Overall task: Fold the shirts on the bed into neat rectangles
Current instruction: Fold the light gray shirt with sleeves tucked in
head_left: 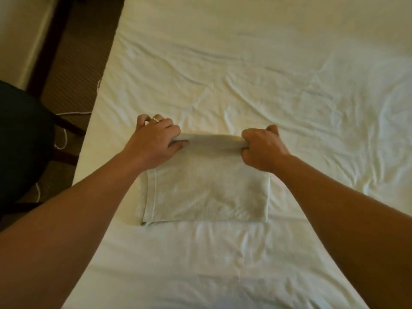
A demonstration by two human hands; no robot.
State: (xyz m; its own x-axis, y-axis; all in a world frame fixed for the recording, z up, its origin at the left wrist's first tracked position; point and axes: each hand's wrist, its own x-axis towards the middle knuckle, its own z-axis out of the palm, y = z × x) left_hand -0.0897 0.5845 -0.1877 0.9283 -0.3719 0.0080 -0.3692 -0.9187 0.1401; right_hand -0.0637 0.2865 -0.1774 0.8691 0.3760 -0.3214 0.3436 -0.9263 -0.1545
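Far edge of pale shirt (pixel 205 188), flat near the left side of the bed (pixel 289 63), gripped by left hand (pixel 153 143) and right hand (pixel 260 148), fingers curled tight at 2 corners, apparently for a square fold.

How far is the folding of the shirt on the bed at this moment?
Done: the pale white cotton shirt already lies as a compact rectangle on the wrinkled white bed sheet. In hand: the left hand and right hand grip its raised far edge. Left: probably one last fold. No other shirts show.
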